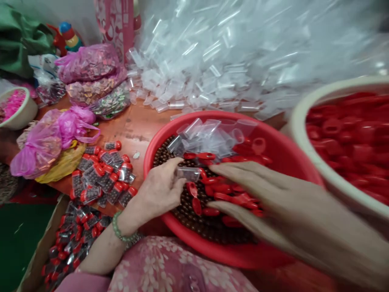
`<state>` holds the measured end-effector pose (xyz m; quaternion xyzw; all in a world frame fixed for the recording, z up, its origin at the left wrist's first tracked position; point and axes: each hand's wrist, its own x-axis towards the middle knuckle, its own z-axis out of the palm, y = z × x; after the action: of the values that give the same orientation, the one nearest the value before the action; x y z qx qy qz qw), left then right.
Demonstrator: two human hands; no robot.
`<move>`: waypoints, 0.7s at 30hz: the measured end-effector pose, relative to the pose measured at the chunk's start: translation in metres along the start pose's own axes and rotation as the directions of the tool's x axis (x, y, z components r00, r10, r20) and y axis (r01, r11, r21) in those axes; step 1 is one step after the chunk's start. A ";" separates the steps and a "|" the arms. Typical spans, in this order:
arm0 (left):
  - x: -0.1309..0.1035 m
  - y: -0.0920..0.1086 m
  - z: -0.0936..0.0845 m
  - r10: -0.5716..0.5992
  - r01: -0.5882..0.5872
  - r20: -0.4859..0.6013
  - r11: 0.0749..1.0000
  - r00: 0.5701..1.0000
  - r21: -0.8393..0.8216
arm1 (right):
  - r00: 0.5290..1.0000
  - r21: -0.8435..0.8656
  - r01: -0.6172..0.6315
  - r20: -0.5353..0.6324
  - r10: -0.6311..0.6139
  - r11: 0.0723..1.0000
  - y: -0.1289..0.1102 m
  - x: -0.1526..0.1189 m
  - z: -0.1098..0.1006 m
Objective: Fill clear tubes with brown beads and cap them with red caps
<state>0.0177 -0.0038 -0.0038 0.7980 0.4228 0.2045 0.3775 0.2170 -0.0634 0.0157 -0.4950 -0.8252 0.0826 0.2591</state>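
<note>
Between the thumb and fingers of my left hand (pixel 165 184) is a clear plastic tube (pixel 189 174), lying almost level. Red plastic shows at the tube's right end; whether it is joined on, I cannot tell. Slightly blurred, my right hand (pixel 261 190) reaches over the red caps (pixel 223 188) with thumb and fingers apart and nothing visible between them. Both hands are over a red basin (pixel 304 170). Brown beads (pixel 194 221) lie in it under the caps, and loose clear tubes (pixel 209 138) are heaped at its far side.
A large pile of clear tubes (pixel 212 77) covers the back. At right stands a pale tub (pixel 299 117) of red pieces. Filled red-capped tubes (pixel 103 174) lie on the table at left, more in a box (pixel 42 243) below. Pink bags (pixel 88 63) sit behind.
</note>
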 end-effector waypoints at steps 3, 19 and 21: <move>-0.003 0.002 -0.001 -0.121 0.124 0.029 0.981 0.992 -0.152 | 0.997 -0.128 0.045 0.066 -0.036 0.991 0.000 0.010 0.008; -0.021 -0.009 -0.007 -0.065 0.050 -0.211 0.996 0.975 -0.078 | 0.812 -0.216 0.064 0.578 0.075 0.974 0.013 0.050 0.042; -0.022 -0.017 -0.004 -0.071 0.030 -0.291 0.989 0.954 -0.145 | 0.777 -0.262 0.065 0.619 0.116 0.963 0.015 0.059 0.050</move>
<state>-0.0060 -0.0147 -0.0149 0.7194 0.4795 0.3403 0.3699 0.1808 0.0006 -0.0118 -0.4804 -0.8607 0.1341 -0.1021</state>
